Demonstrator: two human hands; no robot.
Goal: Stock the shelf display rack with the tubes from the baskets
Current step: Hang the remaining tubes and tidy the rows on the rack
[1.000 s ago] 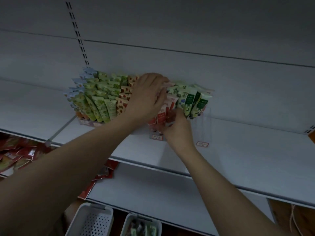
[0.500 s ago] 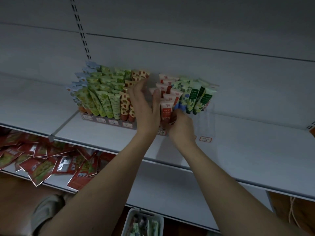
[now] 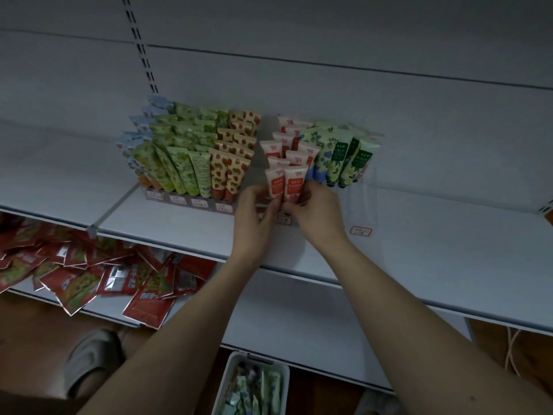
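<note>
Both hands (left (image 3: 256, 205), right (image 3: 314, 205)) around pink tubes (image 3: 284, 182)

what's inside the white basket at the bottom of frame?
The white basket holds a loose jumble of tubes, mostly pale green. The frame edge cuts off its near end, and anything beneath the top layer is covered.

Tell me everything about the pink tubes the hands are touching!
The two front pink tubes look like soft plastic, pale pink with red labels. They stand cap-down, side by side, in the clear display rack, with more behind. The left hand and right hand pinch their bottoms.
</note>
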